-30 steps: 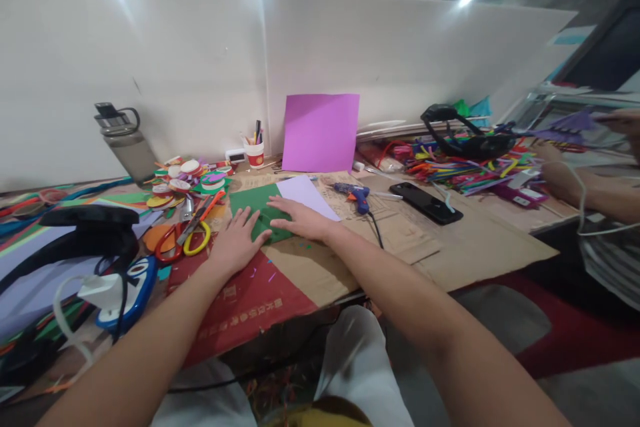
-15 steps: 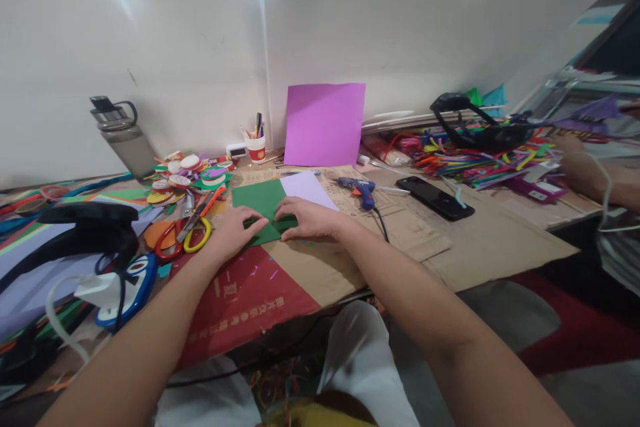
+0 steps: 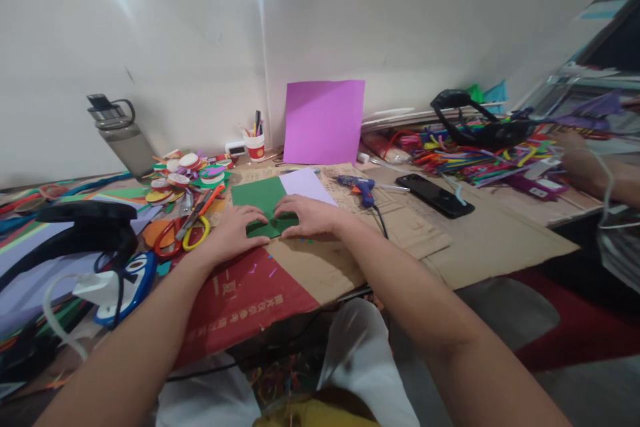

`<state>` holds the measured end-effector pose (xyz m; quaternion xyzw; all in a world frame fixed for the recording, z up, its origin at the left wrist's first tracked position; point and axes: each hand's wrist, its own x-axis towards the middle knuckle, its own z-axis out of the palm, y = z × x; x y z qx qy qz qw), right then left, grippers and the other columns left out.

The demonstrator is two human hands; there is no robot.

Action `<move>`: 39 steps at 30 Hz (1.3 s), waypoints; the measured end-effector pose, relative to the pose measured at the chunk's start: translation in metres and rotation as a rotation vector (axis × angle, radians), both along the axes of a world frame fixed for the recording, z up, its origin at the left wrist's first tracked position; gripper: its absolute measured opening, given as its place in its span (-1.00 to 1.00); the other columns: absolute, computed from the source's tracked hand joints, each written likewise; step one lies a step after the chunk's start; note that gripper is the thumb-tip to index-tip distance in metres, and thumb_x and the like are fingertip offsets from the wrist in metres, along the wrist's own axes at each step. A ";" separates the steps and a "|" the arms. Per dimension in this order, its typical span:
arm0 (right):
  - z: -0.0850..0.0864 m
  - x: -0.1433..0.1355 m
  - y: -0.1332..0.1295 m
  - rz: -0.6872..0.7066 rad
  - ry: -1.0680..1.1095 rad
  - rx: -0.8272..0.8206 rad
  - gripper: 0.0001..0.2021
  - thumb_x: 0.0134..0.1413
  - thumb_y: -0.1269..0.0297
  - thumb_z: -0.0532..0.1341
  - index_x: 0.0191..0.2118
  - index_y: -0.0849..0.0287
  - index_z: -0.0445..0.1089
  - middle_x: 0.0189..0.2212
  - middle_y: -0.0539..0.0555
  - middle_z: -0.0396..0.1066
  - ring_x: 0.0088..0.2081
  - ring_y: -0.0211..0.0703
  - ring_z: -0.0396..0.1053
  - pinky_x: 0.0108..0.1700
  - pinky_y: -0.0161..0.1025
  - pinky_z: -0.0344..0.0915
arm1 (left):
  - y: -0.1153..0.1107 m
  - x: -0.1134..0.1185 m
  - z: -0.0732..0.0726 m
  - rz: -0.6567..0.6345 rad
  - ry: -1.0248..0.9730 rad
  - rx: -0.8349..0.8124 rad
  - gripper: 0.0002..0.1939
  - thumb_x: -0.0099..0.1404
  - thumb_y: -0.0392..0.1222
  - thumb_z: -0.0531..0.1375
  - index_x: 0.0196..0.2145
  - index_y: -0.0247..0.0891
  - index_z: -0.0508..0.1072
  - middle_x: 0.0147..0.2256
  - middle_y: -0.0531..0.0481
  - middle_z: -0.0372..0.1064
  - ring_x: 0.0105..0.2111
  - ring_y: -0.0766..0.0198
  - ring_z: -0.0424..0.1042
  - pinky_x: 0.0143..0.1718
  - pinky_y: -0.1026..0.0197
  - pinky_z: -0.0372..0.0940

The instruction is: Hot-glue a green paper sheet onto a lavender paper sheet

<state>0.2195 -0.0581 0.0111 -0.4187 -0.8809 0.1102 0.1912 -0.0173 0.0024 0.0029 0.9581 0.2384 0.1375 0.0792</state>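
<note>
A green sheet (image 3: 257,195) lies flat on the brown paper covering the table, beside a pale lilac sheet (image 3: 307,188) that reaches out behind my right hand. My left hand (image 3: 239,230) rests on the green sheet's left front edge, thumb and fingers apart. From the right, my right hand (image 3: 309,215) touches the same sheet with curved, parted fingers. Neither hand grips anything. Small coloured scraps lie near the sheet's front edge.
Scissors (image 3: 197,233) and paper discs (image 3: 189,161) lie left, near a grey bottle (image 3: 127,147). A purple sheet (image 3: 324,121) leans on the wall. Right are a glue gun (image 3: 365,191), a phone (image 3: 435,195), pipe cleaners (image 3: 450,161) and another person's arm (image 3: 595,177).
My left thumb has shifted slightly toward the front edge of the green sheet, opening wider from the fingers. My right hand has barely moved. The view has shifted very slightly.
</note>
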 end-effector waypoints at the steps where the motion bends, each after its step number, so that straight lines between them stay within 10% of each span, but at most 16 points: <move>1: -0.001 0.000 0.001 0.000 0.000 -0.001 -0.54 -0.04 0.17 0.37 -0.02 0.30 0.42 -0.04 0.24 0.38 0.01 -0.02 0.31 0.08 -0.12 0.20 | 0.000 0.000 0.001 -0.004 0.004 0.010 -0.59 0.22 0.18 0.17 -0.14 -0.16 0.50 0.00 -0.09 0.39 0.02 0.07 0.31 0.12 -0.02 0.14; 39: -0.005 -0.001 0.001 -0.049 -0.005 -0.024 -0.63 0.05 0.21 0.32 -0.04 0.28 0.45 -0.02 0.25 0.38 0.04 -0.03 0.31 0.11 -0.12 0.18 | -0.009 -0.001 0.003 -0.040 0.055 0.133 -0.66 0.35 0.02 0.05 -0.17 -0.14 0.57 -0.06 -0.06 0.50 -0.02 0.09 0.44 0.02 0.02 0.28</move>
